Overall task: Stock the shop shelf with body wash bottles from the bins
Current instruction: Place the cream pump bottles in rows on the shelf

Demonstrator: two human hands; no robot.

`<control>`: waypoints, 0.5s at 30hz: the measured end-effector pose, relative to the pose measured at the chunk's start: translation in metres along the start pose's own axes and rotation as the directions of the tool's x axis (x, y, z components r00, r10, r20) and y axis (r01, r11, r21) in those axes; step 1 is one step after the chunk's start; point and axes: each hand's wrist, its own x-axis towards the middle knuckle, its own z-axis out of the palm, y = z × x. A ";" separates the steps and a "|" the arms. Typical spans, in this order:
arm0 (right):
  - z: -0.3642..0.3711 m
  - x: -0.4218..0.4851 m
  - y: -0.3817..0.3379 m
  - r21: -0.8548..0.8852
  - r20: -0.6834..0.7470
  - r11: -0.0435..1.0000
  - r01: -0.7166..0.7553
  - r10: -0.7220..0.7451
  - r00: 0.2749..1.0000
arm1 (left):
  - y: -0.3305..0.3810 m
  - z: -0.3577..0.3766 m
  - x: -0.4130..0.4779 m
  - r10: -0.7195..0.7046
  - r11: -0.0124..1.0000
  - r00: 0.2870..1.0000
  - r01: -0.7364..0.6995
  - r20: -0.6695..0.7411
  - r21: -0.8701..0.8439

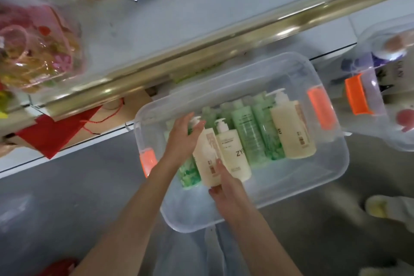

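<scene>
Currently mid-pick: both hands are in the clear bin [302, 172] on the floor, below the shelf [224, 2]. The target looks like the cream bottle [207, 157], leftmost of the cream ones, lying flat like the rest with its pump toward the shelf. The left hand [183, 136] has fairly straight fingers laid against the pump end, steadying more than gripping. The right hand [228, 188] pinches the base, thumb under and a finger on the label face. Supporting both ends makes sense, since the bottles are packed side by side and the neighbouring ZY bottle [233, 152] touches it. The green bottles [248, 132] fill the middle. Nothing from this bin is on the shelf yet, as far as I can see. A second bin [380, 96] sits just to the right.
</scene>
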 end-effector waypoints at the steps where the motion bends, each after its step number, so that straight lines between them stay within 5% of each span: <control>1: 0.001 0.001 -0.001 0.042 0.002 0.999 0.000 0.000 1.000 | -0.001 0.001 0.003 -0.013 1.000 1.000 0.012 0.015 0.006; 15: 0.003 -0.021 0.004 0.088 0.116 0.995 0.037 -0.047 0.992 | 0.006 0.005 -0.032 0.167 0.983 0.981 -0.173 -0.093 -0.054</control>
